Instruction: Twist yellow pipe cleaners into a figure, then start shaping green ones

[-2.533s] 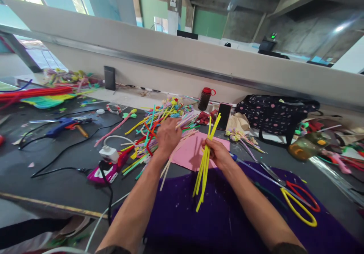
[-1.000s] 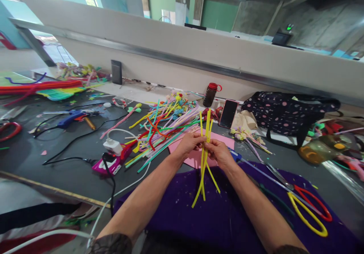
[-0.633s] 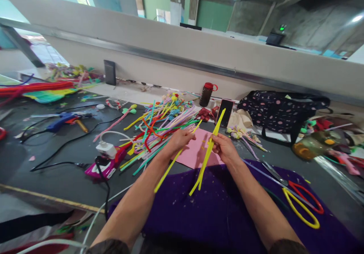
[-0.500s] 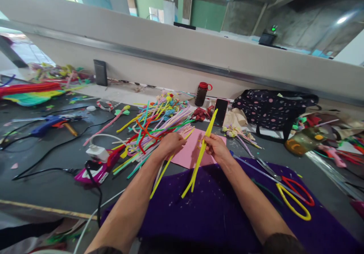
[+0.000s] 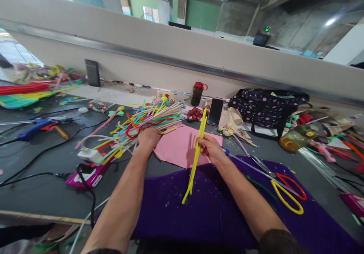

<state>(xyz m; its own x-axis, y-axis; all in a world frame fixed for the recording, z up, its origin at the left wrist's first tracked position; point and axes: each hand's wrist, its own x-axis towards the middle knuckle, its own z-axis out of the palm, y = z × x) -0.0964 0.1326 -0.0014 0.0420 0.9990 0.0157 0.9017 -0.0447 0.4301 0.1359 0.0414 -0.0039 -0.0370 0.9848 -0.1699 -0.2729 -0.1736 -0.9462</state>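
Note:
My right hand [image 5: 209, 147] pinches several yellow pipe cleaners [image 5: 196, 163], held upright and slightly tilted over pink paper [image 5: 173, 144]. Their lower ends split apart above the purple cloth [image 5: 167, 208]. On the left, my left hand [image 5: 149, 138] lies at the near side of a heap of mixed pipe cleaners [image 5: 167, 113], its fingers curled onto the strands. Its fingertips are partly hidden, so which strands it grips is unclear. A bent red pipe cleaner [image 5: 129, 127] lies just beside this hand.
Scissors [image 5: 287, 191] with red and yellow handles lie at the right. At the left are a blue glue gun [image 5: 42, 127], a magenta power strip [image 5: 85, 176] and cords. A phone [image 5: 215, 112], a bottle [image 5: 197, 94] and a dark patterned bag [image 5: 264, 108] stand behind.
My left hand has moved left into the heap; the single yellow pipe cleaner by it no longer shows there. The heap's near ends have shifted up and left. My right hand keeps its yellow bundle.

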